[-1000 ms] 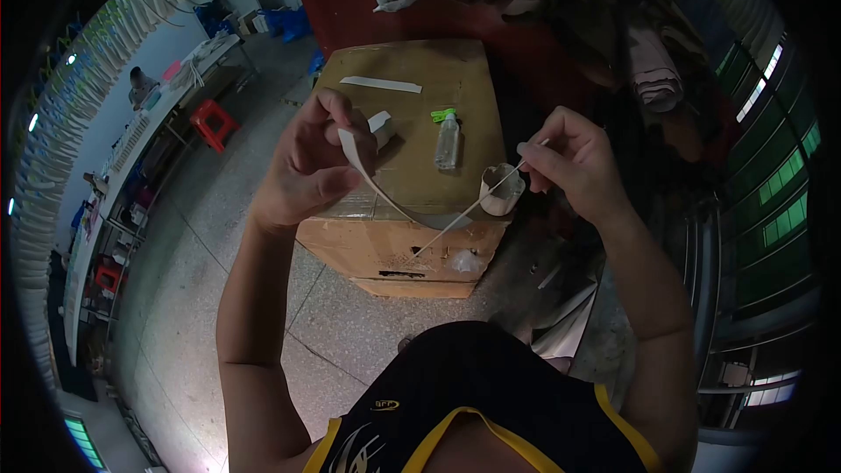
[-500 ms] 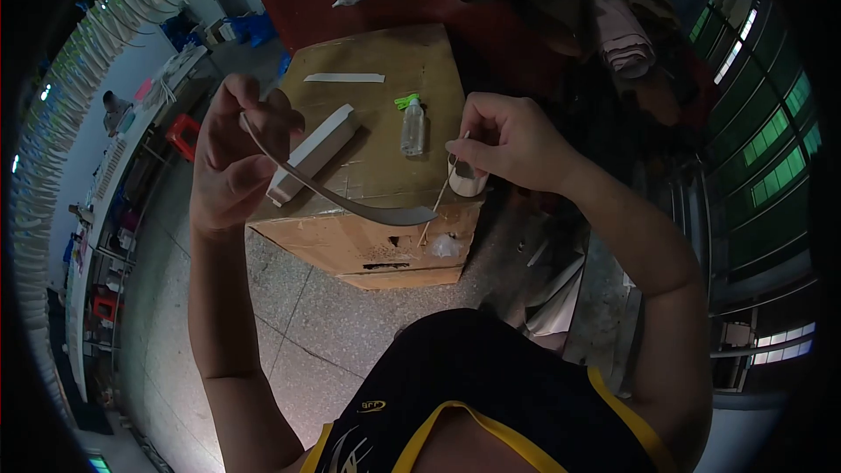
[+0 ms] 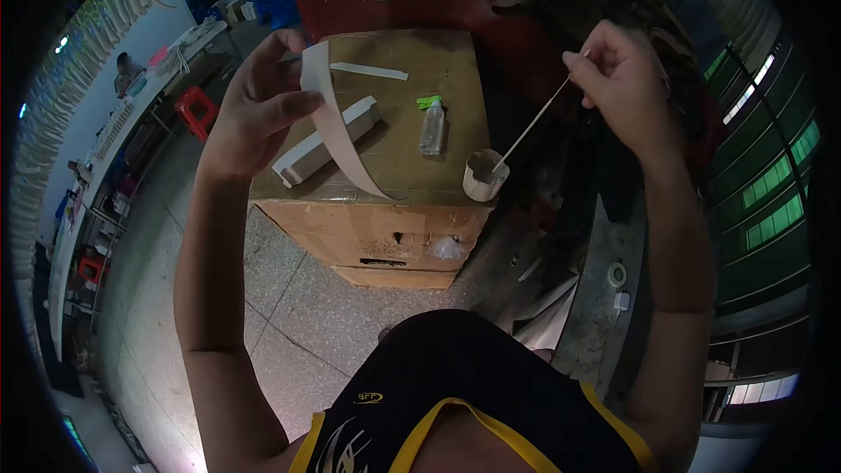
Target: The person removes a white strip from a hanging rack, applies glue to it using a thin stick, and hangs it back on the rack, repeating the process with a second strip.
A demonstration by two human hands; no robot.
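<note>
Above the carton [image 3: 399, 45] edge, strip [image 3: 335, 133] and stick [image 3: 534, 123], apart.

Brown cardboard box [image 3: 438, 61], pale strip [image 3: 337, 136], clear green-capped bottle [image 3: 432, 127], red stool [image 3: 194, 109]

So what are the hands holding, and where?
The left hand pinches a pale strip at its top end. The right hand pinches a thin stick at its top end; its tip sits in the small cup.
</note>
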